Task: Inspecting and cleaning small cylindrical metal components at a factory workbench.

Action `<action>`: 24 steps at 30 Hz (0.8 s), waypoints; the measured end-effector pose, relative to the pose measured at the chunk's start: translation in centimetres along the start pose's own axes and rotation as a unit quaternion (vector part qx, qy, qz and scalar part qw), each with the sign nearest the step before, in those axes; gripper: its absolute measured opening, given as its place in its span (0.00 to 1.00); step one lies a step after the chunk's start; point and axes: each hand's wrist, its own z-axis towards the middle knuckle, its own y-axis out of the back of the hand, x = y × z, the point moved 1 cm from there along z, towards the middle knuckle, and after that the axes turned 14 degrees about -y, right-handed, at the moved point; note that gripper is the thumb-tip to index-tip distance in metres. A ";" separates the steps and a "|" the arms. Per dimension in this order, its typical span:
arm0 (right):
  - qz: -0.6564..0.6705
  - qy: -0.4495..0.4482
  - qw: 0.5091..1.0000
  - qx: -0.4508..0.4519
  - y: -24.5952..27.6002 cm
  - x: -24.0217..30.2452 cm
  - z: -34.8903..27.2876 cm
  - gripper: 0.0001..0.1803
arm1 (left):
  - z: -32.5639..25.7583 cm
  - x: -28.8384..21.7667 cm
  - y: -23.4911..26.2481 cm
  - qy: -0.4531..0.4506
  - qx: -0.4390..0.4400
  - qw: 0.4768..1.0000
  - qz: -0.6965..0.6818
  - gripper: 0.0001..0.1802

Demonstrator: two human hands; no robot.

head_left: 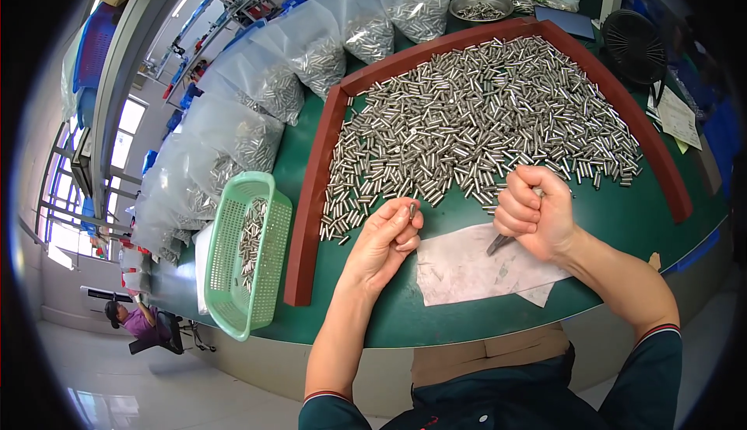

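Note:
A small metal pin (412, 210) is pinched between the thumb and fingertips of my left hand (387, 237), just in front of the pile. My right hand (535, 210) is closed in a fist around a dark, narrow tool (499, 244). The tool's end sticks out below the fist, over a smudged whitish cloth (467, 268); its kind cannot be made out. A bit of shiny metal shows at the top of the fist. Beyond both hands spreads a large pile of short metal pins (475, 111) on the green table (389, 321).
A dark red frame (311, 220) borders the pile on three sides. At left stands a green basket (268, 274) with pins inside. Clear bags of pins (272, 87) line the far left. A metal bowl (481, 7) and black fan (634, 46) stand at the back. Another person (140, 321) sits far left.

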 end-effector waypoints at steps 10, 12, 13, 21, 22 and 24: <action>-0.100 0.136 0.986 -0.002 -1.1 1.1 -0.4 0.22 | -1.2 3.4 -5.7 -0.208 0.171 0.730 0.628 0.05; -0.108 0.155 0.982 -0.009 -1.1 1.2 -0.5 0.22 | -0.7 4.4 -5.9 -0.251 0.187 0.696 0.647 0.05; -0.113 0.160 0.981 -0.007 -1.1 1.2 -0.6 0.22 | -0.6 4.7 -6.1 -0.296 0.197 0.657 0.665 0.06; -0.116 0.118 0.986 -0.019 -0.7 0.0 -0.8 0.22 | -1.0 4.8 -6.0 -0.291 0.170 0.654 0.677 0.05; -0.114 0.119 0.986 -0.016 -0.6 0.1 -0.8 0.22 | -1.1 4.8 -6.1 -0.290 0.172 0.654 0.677 0.05; -0.110 0.120 0.987 -0.011 -0.5 0.0 -0.7 0.22 | -1.1 4.8 -6.2 -0.288 0.161 0.659 0.676 0.04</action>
